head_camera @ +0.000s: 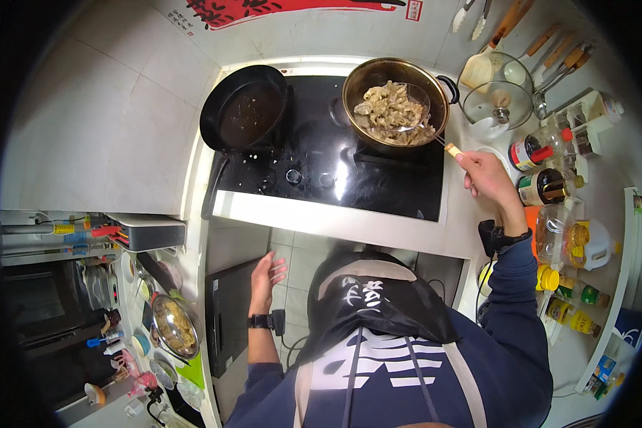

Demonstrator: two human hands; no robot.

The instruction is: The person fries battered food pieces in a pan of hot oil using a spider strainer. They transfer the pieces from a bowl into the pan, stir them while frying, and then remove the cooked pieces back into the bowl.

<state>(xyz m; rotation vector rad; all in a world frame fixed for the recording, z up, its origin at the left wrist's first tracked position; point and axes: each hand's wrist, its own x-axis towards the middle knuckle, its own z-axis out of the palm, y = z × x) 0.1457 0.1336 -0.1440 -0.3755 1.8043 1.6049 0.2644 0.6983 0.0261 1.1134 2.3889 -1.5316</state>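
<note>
My right hand (486, 172) is closed on the wooden handle of a wire skimmer (452, 150) at the right of the stove. The skimmer's round head lies within a deep metal pot (353, 115), heaped with browned food pieces (388, 104) that look like meat or mushrooms. More such pieces lie in the pot beneath and around it. My left hand (266, 273) hangs in front of the counter, fingers apart and holding nothing. A black frying pan (243, 112), wet inside, rests on the left side of the black cooktop (321, 171), its handle towards me.
Bottles of sauce (540, 186) and oil (556, 230) line the right counter. A glass lid (497, 104) stands beside the pot, below hanging utensils (559, 51). On the left counter are a metal bowl of food (176, 326), a green board (192, 369) and a knife block (152, 232).
</note>
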